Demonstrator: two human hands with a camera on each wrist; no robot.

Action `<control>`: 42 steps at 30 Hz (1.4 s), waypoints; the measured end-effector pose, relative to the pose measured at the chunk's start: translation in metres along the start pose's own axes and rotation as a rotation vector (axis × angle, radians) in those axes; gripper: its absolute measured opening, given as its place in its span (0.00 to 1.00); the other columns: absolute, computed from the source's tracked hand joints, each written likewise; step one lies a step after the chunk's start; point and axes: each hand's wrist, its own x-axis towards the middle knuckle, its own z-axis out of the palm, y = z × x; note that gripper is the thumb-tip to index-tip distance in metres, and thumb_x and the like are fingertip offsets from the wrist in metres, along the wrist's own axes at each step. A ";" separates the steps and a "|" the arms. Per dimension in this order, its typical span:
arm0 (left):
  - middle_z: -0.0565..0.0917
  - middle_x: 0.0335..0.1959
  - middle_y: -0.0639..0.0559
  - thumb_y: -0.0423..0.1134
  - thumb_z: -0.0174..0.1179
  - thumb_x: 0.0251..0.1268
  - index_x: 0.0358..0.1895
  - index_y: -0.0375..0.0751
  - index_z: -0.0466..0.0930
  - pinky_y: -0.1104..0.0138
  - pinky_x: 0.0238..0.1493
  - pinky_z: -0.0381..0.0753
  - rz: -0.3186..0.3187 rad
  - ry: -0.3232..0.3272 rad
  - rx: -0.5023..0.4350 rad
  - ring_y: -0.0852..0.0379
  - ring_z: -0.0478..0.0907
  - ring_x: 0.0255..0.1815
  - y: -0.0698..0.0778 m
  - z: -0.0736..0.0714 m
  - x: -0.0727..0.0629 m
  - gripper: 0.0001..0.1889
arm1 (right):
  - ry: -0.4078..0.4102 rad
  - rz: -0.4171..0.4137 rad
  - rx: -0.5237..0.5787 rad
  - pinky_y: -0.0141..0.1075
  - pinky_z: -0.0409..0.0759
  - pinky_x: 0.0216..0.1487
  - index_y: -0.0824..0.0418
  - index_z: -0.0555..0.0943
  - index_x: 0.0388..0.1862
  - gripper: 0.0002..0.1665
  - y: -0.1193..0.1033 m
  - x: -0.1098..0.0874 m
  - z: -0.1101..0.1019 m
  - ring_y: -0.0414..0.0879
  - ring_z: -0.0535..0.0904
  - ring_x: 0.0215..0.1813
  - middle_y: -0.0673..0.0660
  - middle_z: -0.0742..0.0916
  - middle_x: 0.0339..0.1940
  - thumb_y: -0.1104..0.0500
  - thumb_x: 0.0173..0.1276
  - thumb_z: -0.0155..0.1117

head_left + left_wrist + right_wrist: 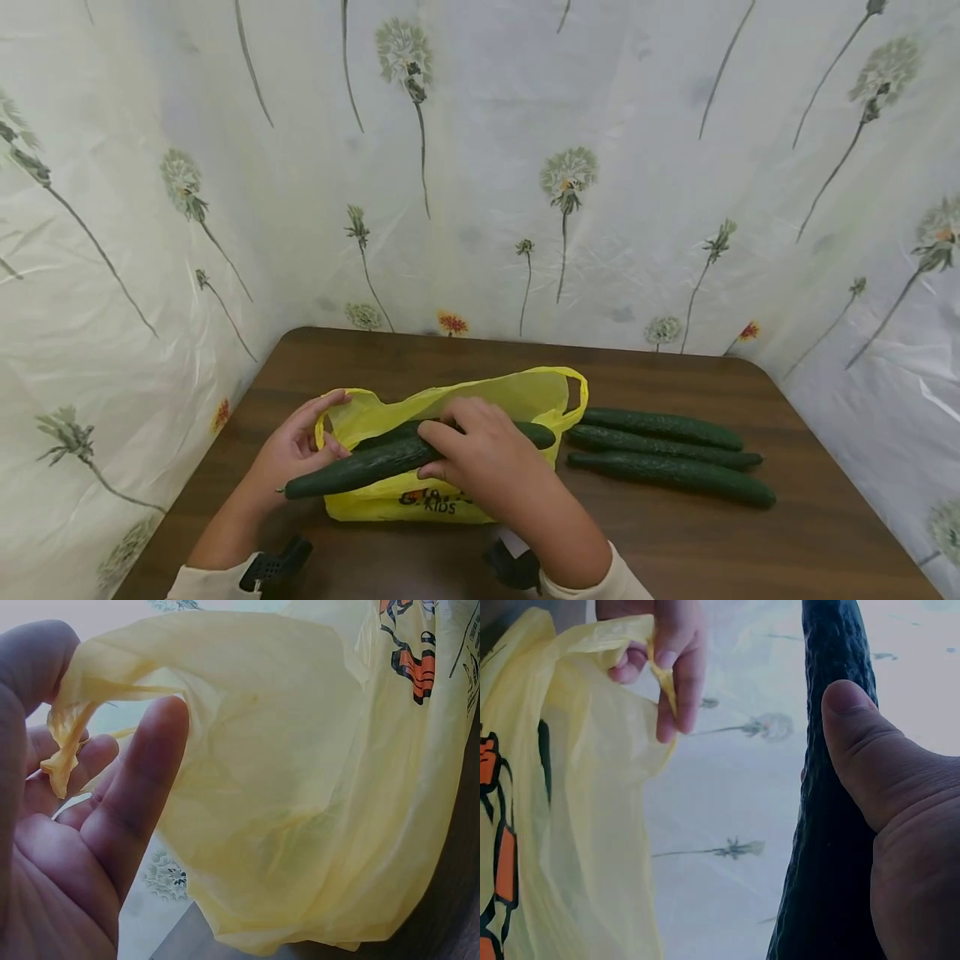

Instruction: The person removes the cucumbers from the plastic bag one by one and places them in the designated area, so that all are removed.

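Note:
A yellow plastic bag [405, 498] with printed lettering lies on the table, its mouth held apart. My left hand [296, 442] pinches the bag's left handle between thumb and fingers; the left wrist view shows the handle [71, 742] caught there. My right hand [483, 450] grips a long dark green cucumber [360, 467] over the bag's mouth, thumb [855, 720] along its side. Behind it, part of another cucumber [390, 435] shows at the bag's opening. Which cucumber the end right of my hand belongs to, I cannot tell.
Three more cucumbers [675, 471] lie side by side on the brown table [637, 542], just right of the bag. A pale curtain [480, 167] with a dandelion print hangs behind the table and along both sides.

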 end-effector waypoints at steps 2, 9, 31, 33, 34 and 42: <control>0.65 0.73 0.36 0.17 0.55 0.71 0.80 0.31 0.60 0.65 0.43 0.91 -0.001 -0.013 -0.012 0.53 0.88 0.35 0.000 0.000 -0.001 0.35 | -0.012 0.008 -0.001 0.33 0.70 0.38 0.50 0.83 0.52 0.23 0.000 -0.003 0.000 0.41 0.70 0.39 0.47 0.78 0.40 0.41 0.63 0.76; 0.63 0.76 0.33 0.17 0.54 0.72 0.81 0.36 0.60 0.61 0.40 0.92 -0.036 -0.007 0.012 0.41 0.88 0.36 0.003 0.001 -0.001 0.35 | -0.059 0.018 0.003 0.32 0.69 0.37 0.49 0.84 0.53 0.23 0.002 -0.017 0.004 0.40 0.68 0.37 0.47 0.78 0.40 0.42 0.64 0.77; 0.65 0.76 0.34 0.17 0.54 0.70 0.80 0.35 0.61 0.64 0.42 0.91 -0.054 0.009 0.046 0.45 0.88 0.36 0.005 0.001 -0.001 0.36 | -0.215 0.062 0.051 0.29 0.67 0.38 0.48 0.83 0.51 0.21 0.027 -0.079 0.021 0.38 0.64 0.36 0.44 0.76 0.37 0.42 0.63 0.76; 0.64 0.76 0.34 0.17 0.54 0.70 0.80 0.34 0.61 0.64 0.42 0.91 -0.055 0.004 0.045 0.43 0.88 0.37 0.006 0.002 0.000 0.36 | -0.219 0.068 0.075 0.28 0.66 0.37 0.48 0.84 0.53 0.22 0.029 -0.085 0.022 0.37 0.63 0.37 0.44 0.75 0.37 0.43 0.63 0.76; 0.64 0.76 0.34 0.17 0.54 0.70 0.80 0.35 0.61 0.64 0.42 0.91 -0.056 0.003 0.046 0.43 0.88 0.37 0.006 0.002 0.000 0.36 | -0.224 0.072 0.085 0.28 0.66 0.37 0.48 0.84 0.53 0.22 0.031 -0.088 0.023 0.37 0.63 0.37 0.44 0.75 0.37 0.43 0.63 0.76; 0.64 0.77 0.35 0.17 0.53 0.71 0.80 0.35 0.60 0.64 0.42 0.91 -0.063 0.005 0.046 0.43 0.88 0.37 0.007 0.002 0.000 0.35 | -0.274 0.105 0.097 0.28 0.64 0.36 0.46 0.82 0.48 0.18 0.037 -0.105 0.018 0.36 0.60 0.35 0.42 0.72 0.36 0.44 0.63 0.78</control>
